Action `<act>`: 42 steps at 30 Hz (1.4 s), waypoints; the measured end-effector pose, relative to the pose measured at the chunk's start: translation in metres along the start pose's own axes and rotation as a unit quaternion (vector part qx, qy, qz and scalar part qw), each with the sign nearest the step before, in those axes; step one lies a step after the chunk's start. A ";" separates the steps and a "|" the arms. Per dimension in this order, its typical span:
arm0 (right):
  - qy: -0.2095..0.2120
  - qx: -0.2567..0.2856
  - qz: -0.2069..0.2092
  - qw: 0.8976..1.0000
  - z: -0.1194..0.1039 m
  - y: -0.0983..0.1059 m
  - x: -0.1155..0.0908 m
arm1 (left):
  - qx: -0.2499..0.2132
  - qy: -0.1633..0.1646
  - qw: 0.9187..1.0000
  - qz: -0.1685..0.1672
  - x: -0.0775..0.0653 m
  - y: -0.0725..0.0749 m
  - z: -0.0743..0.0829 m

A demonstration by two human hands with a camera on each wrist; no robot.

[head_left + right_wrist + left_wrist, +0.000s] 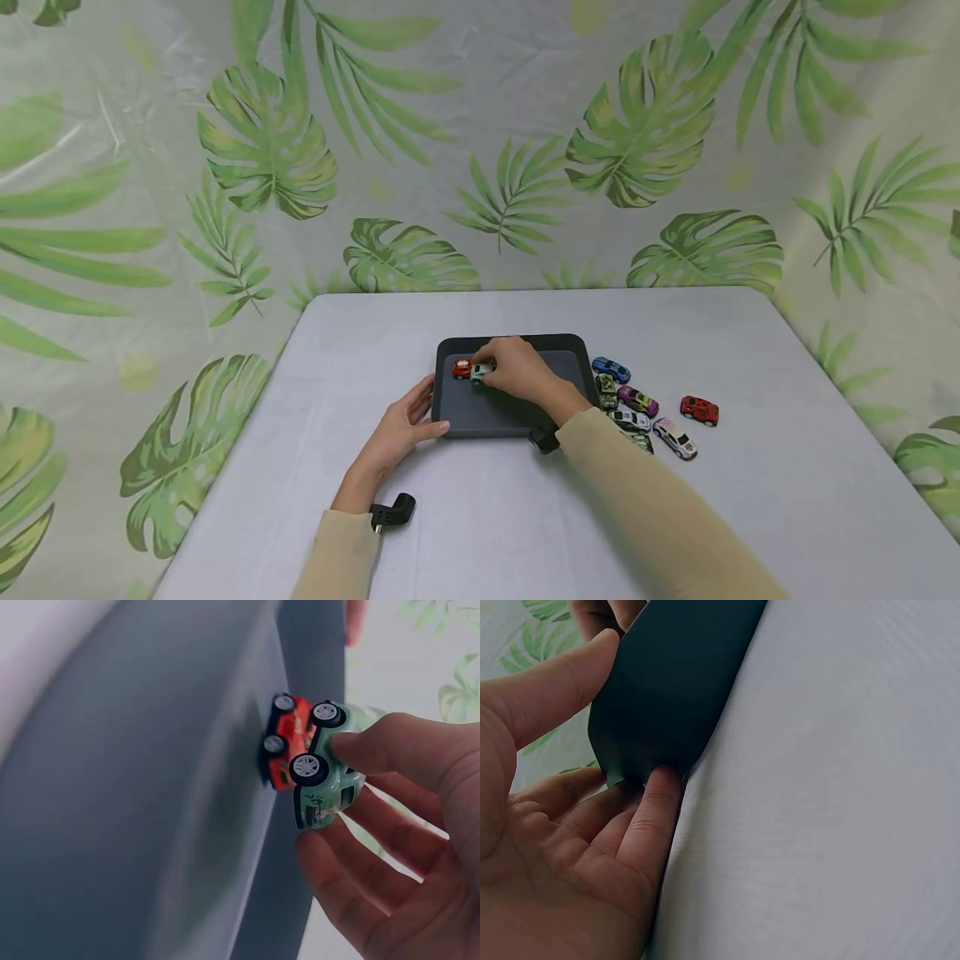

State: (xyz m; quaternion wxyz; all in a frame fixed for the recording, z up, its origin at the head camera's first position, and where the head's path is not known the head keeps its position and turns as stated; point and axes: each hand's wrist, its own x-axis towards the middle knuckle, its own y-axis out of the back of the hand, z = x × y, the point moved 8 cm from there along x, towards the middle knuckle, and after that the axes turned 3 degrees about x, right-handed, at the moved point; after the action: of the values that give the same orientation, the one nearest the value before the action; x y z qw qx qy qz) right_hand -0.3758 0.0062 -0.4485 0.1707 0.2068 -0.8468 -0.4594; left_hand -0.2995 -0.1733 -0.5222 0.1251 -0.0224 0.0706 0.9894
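Fronting leaf-printed sheeting (525,108), a white table (465,542) bears a tray (480,418).

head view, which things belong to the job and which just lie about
Likely in the job:
- dark tray, left hand touching
- pale green car, right hand holding
- red car inside tray

Perhaps only lying about:
- loose cars right of tray

The right hand (517,368) partly covers the small pale-green toy car (477,376). The beige fabric right sleeve (645,500), cut off at the near edge, hides the near right corner of the dark-grey rectangular tray (480,408).
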 end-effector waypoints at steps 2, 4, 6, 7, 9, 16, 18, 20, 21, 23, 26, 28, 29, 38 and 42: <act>0.003 0.000 -0.001 1.000 -0.002 -0.004 0.002 | 0.002 0.001 1.000 0.000 0.000 0.000 0.000; 0.004 0.003 -0.005 1.000 -0.003 -0.008 0.003 | 0.003 0.001 1.000 0.000 0.001 0.000 0.000; 0.002 0.007 -0.013 1.000 -0.004 -0.012 0.004 | 0.004 0.000 1.000 0.001 0.001 0.000 0.000; 0.001 0.010 -0.017 1.000 -0.004 -0.014 0.005 | 0.004 0.003 1.000 0.001 0.001 0.000 -0.001; -0.001 0.011 -0.026 1.000 -0.005 -0.018 0.006 | 0.004 0.003 1.000 0.001 0.000 0.000 0.000; 0.023 0.002 -0.039 0.999 -0.012 -0.030 0.009 | 0.004 0.003 1.000 -0.003 0.000 -0.001 0.000; 0.029 -0.001 -0.043 0.999 -0.014 -0.033 0.009 | 0.005 0.002 1.000 -0.002 0.000 -0.001 -0.002; 0.030 -0.003 -0.046 0.998 -0.015 -0.036 0.009 | 0.005 0.003 1.000 -0.001 0.000 0.000 -0.003; 0.030 -0.004 -0.048 0.998 -0.015 -0.037 0.009 | 0.005 0.004 1.000 -0.001 0.000 0.000 -0.004; 0.027 -0.004 -0.050 0.998 -0.015 -0.039 0.009 | 0.005 0.005 1.000 -0.001 0.000 0.000 -0.006; 0.026 -0.005 -0.050 0.998 -0.016 -0.040 0.009 | 0.005 0.007 1.000 -0.001 0.000 0.000 -0.007; 0.027 -0.005 -0.049 0.998 -0.017 -0.040 0.009 | 0.005 0.005 1.000 -0.002 0.000 0.000 -0.006; 0.029 -0.007 -0.048 0.998 -0.018 -0.040 0.009 | 0.005 0.004 1.000 -0.003 0.000 0.000 -0.006; 0.031 -0.011 -0.050 0.998 -0.021 -0.042 0.009 | -0.005 -0.005 1.000 -0.012 -0.001 -0.001 -0.002; 0.027 -0.014 -0.051 0.998 -0.021 -0.041 0.009 | -0.003 -0.009 1.000 -0.015 -0.001 -0.001 -0.002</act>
State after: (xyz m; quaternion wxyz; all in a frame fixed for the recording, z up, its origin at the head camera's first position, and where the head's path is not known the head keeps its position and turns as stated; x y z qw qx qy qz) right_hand -0.3654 -0.0336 -0.4714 0.1725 0.2599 -0.8238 -0.4734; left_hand -0.2981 -0.1732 -0.5238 0.1409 -0.0153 0.0663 0.9877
